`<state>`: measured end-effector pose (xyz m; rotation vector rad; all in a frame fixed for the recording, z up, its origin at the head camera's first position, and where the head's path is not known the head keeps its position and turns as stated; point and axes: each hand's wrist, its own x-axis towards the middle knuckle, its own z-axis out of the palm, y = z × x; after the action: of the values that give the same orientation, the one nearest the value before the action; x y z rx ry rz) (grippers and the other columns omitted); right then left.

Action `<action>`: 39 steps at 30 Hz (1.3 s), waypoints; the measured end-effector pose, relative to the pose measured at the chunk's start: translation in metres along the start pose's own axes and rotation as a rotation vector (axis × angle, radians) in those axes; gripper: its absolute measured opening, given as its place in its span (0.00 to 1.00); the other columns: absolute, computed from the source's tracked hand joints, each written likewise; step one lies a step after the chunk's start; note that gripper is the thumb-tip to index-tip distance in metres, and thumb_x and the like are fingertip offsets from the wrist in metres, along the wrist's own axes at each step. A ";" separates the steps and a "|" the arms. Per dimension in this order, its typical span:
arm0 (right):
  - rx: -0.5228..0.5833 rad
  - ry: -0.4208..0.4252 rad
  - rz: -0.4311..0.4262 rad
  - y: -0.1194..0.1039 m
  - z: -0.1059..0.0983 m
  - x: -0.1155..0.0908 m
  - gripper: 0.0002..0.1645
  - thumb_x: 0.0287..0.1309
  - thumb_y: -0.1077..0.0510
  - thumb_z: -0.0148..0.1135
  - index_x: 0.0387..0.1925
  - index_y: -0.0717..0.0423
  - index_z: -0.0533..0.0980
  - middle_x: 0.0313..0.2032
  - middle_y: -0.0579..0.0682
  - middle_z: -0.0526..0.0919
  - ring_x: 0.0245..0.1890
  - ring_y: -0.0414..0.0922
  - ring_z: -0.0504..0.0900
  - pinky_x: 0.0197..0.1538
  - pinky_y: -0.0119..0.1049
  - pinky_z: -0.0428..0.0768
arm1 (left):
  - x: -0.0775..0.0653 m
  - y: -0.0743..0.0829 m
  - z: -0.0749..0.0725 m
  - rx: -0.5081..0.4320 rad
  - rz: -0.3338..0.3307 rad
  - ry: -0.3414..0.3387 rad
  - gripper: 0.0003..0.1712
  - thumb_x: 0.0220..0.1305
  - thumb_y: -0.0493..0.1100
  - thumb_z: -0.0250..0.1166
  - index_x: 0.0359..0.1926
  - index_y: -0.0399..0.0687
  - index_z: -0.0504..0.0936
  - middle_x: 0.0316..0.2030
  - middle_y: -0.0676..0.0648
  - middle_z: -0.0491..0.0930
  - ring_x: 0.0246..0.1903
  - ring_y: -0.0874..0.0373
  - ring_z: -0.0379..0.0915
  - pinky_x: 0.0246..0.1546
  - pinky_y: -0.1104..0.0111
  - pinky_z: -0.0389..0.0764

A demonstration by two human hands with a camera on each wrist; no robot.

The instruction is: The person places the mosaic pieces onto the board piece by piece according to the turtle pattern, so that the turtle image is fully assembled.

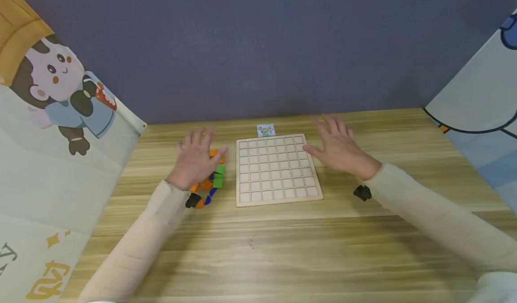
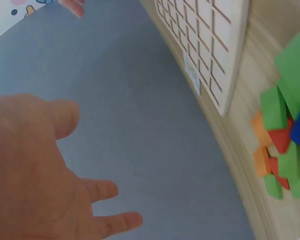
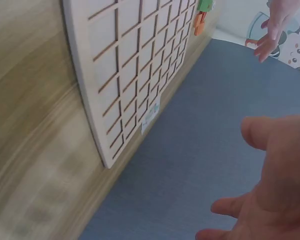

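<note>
My left hand (image 1: 194,161) is spread above the table (image 1: 282,249) near the blocks (image 1: 218,181), with nothing in its fingers. My right hand (image 1: 338,148) is spread too, and holds nothing, at the right side of the board (image 1: 274,164). The board lies flat between my hands, and every cell I can see is bare. The blocks, in green, orange, red and blue, sit in a loose heap to the left of the board, apart from it. A small printed card (image 1: 265,130) lies just beyond its far edge.

So I judge that I am right at the start: no block is on the board, none is in my grasp, and all the placing is left. My left hand covers part of the heap in the head view, so I can't be sure how many blocks there are.
</note>
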<state>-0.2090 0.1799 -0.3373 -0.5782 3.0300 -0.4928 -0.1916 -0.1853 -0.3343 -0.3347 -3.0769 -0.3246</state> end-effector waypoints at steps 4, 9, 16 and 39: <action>-0.004 -0.008 -0.001 0.005 0.004 -0.003 0.49 0.64 0.32 0.43 0.74 0.54 0.43 0.71 0.64 0.38 0.68 0.65 0.36 0.62 0.66 0.36 | -0.001 -0.011 0.000 -0.017 -0.003 0.027 0.42 0.69 0.67 0.41 0.73 0.46 0.47 0.69 0.35 0.47 0.67 0.33 0.38 0.56 0.34 0.44; -0.007 -0.021 -0.012 0.010 0.009 -0.009 0.42 0.68 0.41 0.46 0.73 0.58 0.46 0.70 0.64 0.41 0.68 0.66 0.38 0.61 0.66 0.42 | -0.004 -0.026 0.000 -0.044 -0.012 0.050 0.44 0.68 0.68 0.41 0.72 0.44 0.50 0.68 0.33 0.49 0.65 0.31 0.41 0.52 0.33 0.47; 0.042 -0.070 -0.041 0.019 0.024 -0.015 0.39 0.69 0.49 0.49 0.72 0.61 0.48 0.68 0.65 0.47 0.66 0.67 0.45 0.61 0.65 0.44 | -0.008 -0.044 -0.001 -0.073 -0.052 0.033 0.42 0.69 0.65 0.43 0.72 0.41 0.51 0.67 0.31 0.50 0.64 0.30 0.42 0.51 0.33 0.47; 0.145 -0.212 -0.169 0.030 0.053 -0.030 0.36 0.64 0.54 0.58 0.69 0.61 0.58 0.69 0.62 0.51 0.67 0.62 0.46 0.62 0.61 0.52 | -0.010 -0.112 0.003 -0.115 -0.137 -0.180 0.34 0.70 0.53 0.52 0.66 0.32 0.60 0.59 0.25 0.58 0.56 0.27 0.49 0.54 0.40 0.57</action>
<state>-0.1874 0.2015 -0.3979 -0.8234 2.7327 -0.6083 -0.2060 -0.2935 -0.3603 -0.1644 -3.2738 -0.5040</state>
